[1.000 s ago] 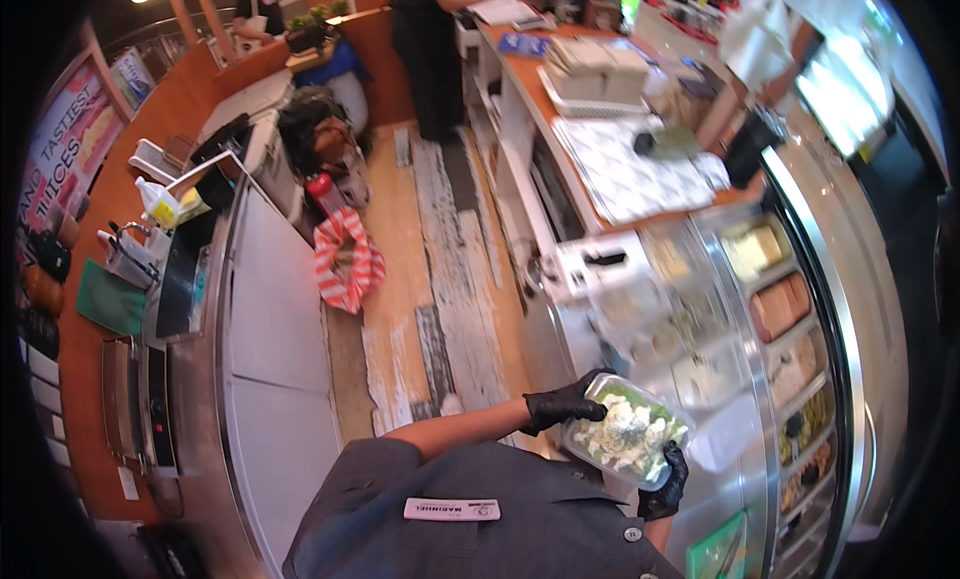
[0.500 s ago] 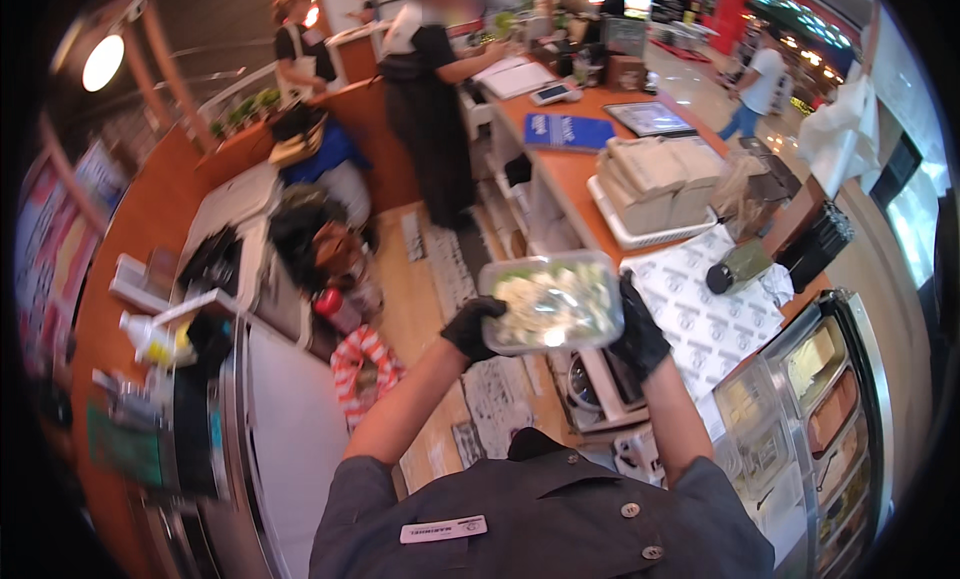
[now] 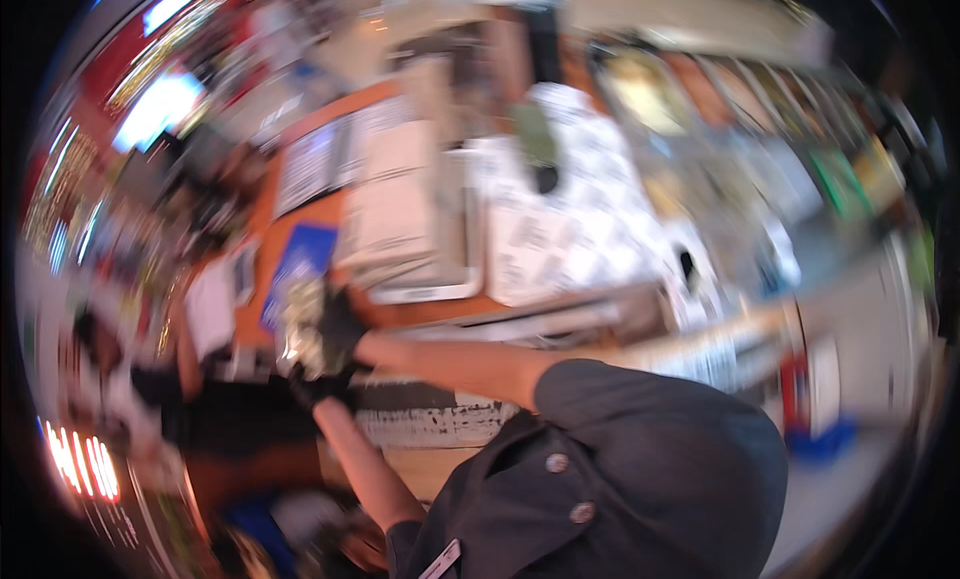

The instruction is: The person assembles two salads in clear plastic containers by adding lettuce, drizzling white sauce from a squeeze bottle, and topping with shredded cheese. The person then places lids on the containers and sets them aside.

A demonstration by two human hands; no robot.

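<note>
Between my black-gloved hands is a clear plastic food container (image 3: 302, 324) with pale, chunky food and some green showing through it. My right hand (image 3: 343, 329) grips its near side, closed round the edge. Lower down, my left hand (image 3: 318, 387) holds the other end. The container is up in the air, beside the counter's edge and a blue folder (image 3: 300, 264). Motion blurs the picture, so single fingers are hard to make out.
Brown paper bags (image 3: 395, 204) are stacked in a white basket (image 3: 425, 293) on the orange counter. Patterned white paper (image 3: 565, 204) lies beside it, with a dark green bottle-like object (image 3: 535, 139) on top. Food trays (image 3: 700, 94) line the far right. Another person (image 3: 115, 379) is at the left.
My view has swung to the right, toward the counter and food trays. The container, still in both hands, now appears left of my body near the counter's edge, seen more edge-on.
</note>
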